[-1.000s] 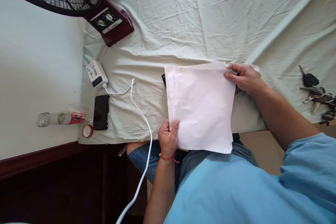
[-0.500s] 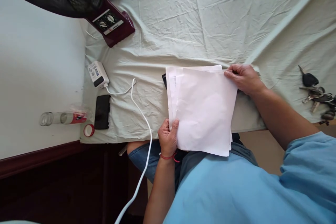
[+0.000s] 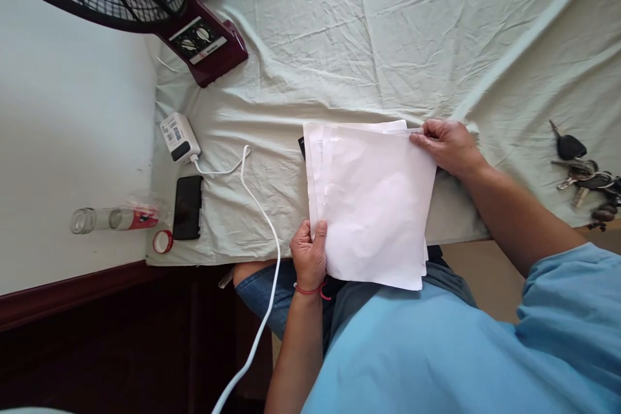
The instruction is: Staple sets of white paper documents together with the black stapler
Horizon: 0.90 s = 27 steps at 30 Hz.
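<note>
A stack of white paper sheets [image 3: 373, 200] lies partly on the cloth-covered table [image 3: 369, 45] and partly over my lap. My left hand [image 3: 309, 255], with a red string on its wrist, grips the stack's near left corner. My right hand [image 3: 449, 144] pinches the far right corner of the top sheets, fingers closed on the edge. A small dark object pokes out from under the stack's far left edge.
A dark red fan [image 3: 145, 0] stands at the far left. A white charger [image 3: 178, 136] with its cable [image 3: 262, 233], a black phone [image 3: 187, 207], a bottle [image 3: 114, 218] and red cap [image 3: 162, 241] lie left. Keys [image 3: 585, 174] lie right.
The top sheet has shifted slightly toward me and tilted under my right hand. My left hand has kept its grip at the near corner.
</note>
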Each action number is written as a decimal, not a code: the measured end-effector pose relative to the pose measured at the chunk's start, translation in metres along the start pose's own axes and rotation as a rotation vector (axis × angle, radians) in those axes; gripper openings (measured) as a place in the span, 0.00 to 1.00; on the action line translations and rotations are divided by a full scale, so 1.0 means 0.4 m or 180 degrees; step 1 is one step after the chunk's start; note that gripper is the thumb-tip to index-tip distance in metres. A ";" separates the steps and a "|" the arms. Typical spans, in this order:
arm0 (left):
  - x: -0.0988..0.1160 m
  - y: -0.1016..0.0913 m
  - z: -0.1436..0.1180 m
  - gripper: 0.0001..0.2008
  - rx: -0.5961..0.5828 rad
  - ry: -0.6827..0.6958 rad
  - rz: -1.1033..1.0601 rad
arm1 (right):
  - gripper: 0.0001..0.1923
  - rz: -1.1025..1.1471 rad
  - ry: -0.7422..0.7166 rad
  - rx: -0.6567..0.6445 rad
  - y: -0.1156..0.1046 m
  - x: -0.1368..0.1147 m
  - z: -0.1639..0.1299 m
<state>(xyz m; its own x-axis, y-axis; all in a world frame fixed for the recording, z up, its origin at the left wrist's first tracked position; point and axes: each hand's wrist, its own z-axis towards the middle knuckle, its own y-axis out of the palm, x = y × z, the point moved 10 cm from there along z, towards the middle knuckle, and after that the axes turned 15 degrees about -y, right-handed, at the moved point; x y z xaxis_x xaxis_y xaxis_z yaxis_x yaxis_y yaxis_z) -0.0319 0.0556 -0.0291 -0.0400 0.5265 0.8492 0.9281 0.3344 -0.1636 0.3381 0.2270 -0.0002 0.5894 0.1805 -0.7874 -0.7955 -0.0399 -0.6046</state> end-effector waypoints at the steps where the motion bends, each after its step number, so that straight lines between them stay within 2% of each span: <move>1: 0.002 0.000 -0.001 0.29 0.0006 0.0000 0.0007 | 0.21 -0.0034 -0.0034 -0.0019 0.001 0.000 0.002; 10: 0.002 -0.006 0.001 0.31 0.0081 -0.0057 -0.0064 | 0.08 0.0099 -0.0042 -0.0206 0.012 -0.003 0.003; 16: -0.001 -0.018 0.005 0.31 0.0252 -0.0070 -0.0268 | 0.11 0.0117 0.0088 0.0016 -0.002 0.000 -0.004; 27: -0.007 -0.016 0.005 0.31 0.0225 -0.0141 -0.0352 | 0.12 -0.0138 -0.0080 -0.0157 0.004 -0.008 0.002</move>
<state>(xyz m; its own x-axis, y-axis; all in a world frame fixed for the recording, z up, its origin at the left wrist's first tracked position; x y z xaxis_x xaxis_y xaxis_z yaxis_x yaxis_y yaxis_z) -0.0384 0.0536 -0.0314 -0.1585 0.5168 0.8413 0.8888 0.4457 -0.1064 0.3349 0.2270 0.0014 0.6188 0.2078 -0.7575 -0.7611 -0.0797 -0.6437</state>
